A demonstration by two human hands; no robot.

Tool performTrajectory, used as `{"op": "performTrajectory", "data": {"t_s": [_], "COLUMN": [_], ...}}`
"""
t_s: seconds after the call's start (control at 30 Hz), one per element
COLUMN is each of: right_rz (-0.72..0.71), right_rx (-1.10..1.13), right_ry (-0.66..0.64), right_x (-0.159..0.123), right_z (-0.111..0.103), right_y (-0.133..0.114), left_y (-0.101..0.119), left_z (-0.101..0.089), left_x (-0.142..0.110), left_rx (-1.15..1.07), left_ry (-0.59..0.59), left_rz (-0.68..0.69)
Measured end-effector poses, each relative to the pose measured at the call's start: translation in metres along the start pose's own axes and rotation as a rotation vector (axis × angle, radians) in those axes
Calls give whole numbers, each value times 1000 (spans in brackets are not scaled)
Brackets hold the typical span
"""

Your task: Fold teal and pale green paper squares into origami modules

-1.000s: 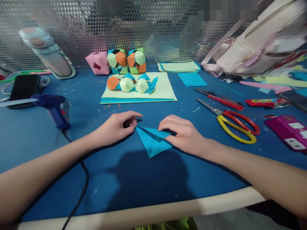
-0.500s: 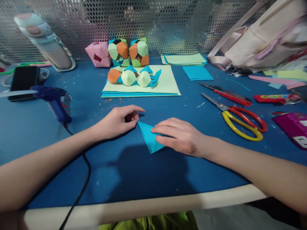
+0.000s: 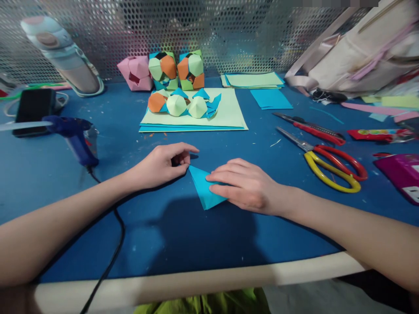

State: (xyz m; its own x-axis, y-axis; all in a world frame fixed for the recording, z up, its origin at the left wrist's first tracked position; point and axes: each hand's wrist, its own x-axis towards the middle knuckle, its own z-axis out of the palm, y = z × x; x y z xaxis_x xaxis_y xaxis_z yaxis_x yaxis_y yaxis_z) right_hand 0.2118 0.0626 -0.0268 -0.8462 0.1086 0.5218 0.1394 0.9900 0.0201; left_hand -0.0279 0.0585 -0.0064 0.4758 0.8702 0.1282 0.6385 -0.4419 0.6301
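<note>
A folded blue paper triangle [image 3: 203, 192] lies on the blue table between my hands. At its upper left corner is my left hand [image 3: 166, 163], with thumb and curled fingers pinched at the tip and the index finger pointing out to the right. My right hand [image 3: 245, 185] rests over the triangle's right side, fingers stretched out and lying flat on the paper. That hand hides the right part of the triangle. Beyond the hands, a joined row of folded paper pieces [image 3: 176, 105] in orange, pale green and blue sits on a stack of paper sheets [image 3: 225, 117].
A blue glue gun [image 3: 77, 144] stands at left, its cord [image 3: 121, 231] running past my left forearm. Scissors [image 3: 330, 168] and a utility knife [image 3: 314, 128] lie at right. Paper balls [image 3: 163, 72], blue sheets [image 3: 271, 99], a bottle [image 3: 65, 56] and a bag [image 3: 353, 56] are farther back.
My right hand's fingers have shifted very slightly on the blue triangle. The left hand stays at the corner, and the whole view has moved only a little.
</note>
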Motion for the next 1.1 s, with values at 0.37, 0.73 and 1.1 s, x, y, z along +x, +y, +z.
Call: {"op": "performTrajectory", "data": {"t_s": [0.37, 0.73, 1.1], "right_rz": [35, 25, 40], "right_rx": [-18, -91, -116], "right_ry": [19, 25, 20], "right_x": [5, 6, 7], "right_z": [-2, 1, 1], "right_y": [-7, -10, -12], "left_y": [-1, -2, -3], "left_z": [1, 1, 1], "left_x": [-1, -1, 0], "left_rx": [1, 17, 2], "left_ry": [3, 3, 5], "left_rz": [6, 12, 46]}}
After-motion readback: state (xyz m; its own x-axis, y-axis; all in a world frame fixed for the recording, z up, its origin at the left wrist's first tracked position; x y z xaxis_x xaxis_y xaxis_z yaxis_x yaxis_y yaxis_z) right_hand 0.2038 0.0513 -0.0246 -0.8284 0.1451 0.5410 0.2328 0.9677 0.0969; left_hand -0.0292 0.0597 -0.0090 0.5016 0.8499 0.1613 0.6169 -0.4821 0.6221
